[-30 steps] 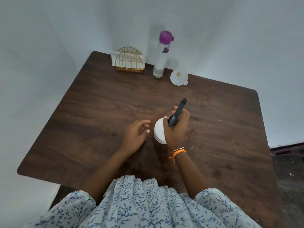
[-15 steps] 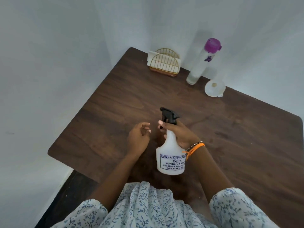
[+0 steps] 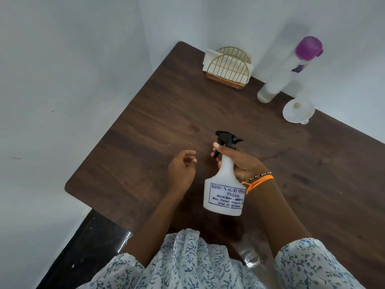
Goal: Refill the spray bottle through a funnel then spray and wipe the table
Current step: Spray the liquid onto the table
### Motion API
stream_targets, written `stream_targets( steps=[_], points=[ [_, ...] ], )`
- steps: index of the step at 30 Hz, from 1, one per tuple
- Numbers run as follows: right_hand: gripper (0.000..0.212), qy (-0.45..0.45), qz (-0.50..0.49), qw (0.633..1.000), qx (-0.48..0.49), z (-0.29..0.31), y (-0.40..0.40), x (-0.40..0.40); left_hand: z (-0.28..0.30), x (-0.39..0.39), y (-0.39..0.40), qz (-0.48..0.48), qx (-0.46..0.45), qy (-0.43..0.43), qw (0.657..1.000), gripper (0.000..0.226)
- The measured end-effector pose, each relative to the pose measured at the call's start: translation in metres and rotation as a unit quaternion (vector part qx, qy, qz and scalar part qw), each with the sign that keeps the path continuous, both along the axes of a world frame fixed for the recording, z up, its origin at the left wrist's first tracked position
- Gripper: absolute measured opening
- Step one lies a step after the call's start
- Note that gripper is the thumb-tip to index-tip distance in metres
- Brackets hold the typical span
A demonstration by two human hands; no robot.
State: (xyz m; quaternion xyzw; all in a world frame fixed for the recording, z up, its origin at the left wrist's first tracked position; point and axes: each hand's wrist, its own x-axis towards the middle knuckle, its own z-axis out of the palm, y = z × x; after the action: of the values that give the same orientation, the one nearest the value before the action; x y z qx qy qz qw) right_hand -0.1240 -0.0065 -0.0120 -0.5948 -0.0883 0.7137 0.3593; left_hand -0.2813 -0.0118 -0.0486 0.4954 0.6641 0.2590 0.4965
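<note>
A: How was the white plastic spray bottle with the black trigger top [image 3: 226, 184] held?

B: It was gripped at its thin neck by the right hand [image 3: 239, 163], with the fingers curled round just under the trigger. It was kept over the near middle of the dark brown wooden table [image 3: 145, 122], with its blue printed label turned up to the camera. It could not be told if its base was set on the wood or lifted off it.

A: Why was it gripped there?

B: It was probably held so that the black top could be turned off, since the bottle has to be filled first.

A: And the left hand [image 3: 181, 170]?

B: Nothing was held in it. Its fingers were loosely bent, just beside the bottle neck and not touching it. It was likely kept ready to help.

A: Where were the other things put?

B: The small white plastic funnel [image 3: 298, 110] was laid mouth up at the far edge, just beside the tall clear bottle with the purple cap [image 3: 289, 69]. The gold wire holder with white napkins [image 3: 228, 67] was stood in the far corner. All were kept well apart from the hands.

A: What could not be made out?

B: How much liquid was inside the spray bottle could not be seen. Part of the label was covered by the wrist with the orange thread band [image 3: 258, 181]. The near right part of the table was cut off.
</note>
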Motion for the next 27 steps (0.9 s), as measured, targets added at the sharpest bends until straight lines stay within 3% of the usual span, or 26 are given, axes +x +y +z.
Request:
stream_targets(
  steps=[7,11,17,23,27],
  points=[
    [0.02,-0.001,-0.05,0.998,-0.048,-0.006,-0.011,0.013,-0.001,0.013,-0.002,-0.049,-0.001,0.015,0.999,0.023],
    [0.019,0.072,-0.079,0.994,0.0,0.002,-0.028,0.018,0.005,0.021,-0.007,-0.084,-0.004,0.012,0.996,0.024],
    [0.026,0.127,-0.209,0.968,0.048,0.012,-0.075,0.036,0.016,0.044,-0.026,-0.187,0.016,0.019,0.982,0.022],
    [0.051,-0.022,-0.314,0.947,0.059,0.01,-0.14,0.072,0.02,0.092,-0.057,-0.328,0.024,0.017,0.944,0.016],
    [0.054,-0.047,-0.382,0.923,0.032,0.004,-0.179,0.109,0.023,0.127,-0.08,-0.385,0.036,0.019,0.922,0.014]
  ],
)
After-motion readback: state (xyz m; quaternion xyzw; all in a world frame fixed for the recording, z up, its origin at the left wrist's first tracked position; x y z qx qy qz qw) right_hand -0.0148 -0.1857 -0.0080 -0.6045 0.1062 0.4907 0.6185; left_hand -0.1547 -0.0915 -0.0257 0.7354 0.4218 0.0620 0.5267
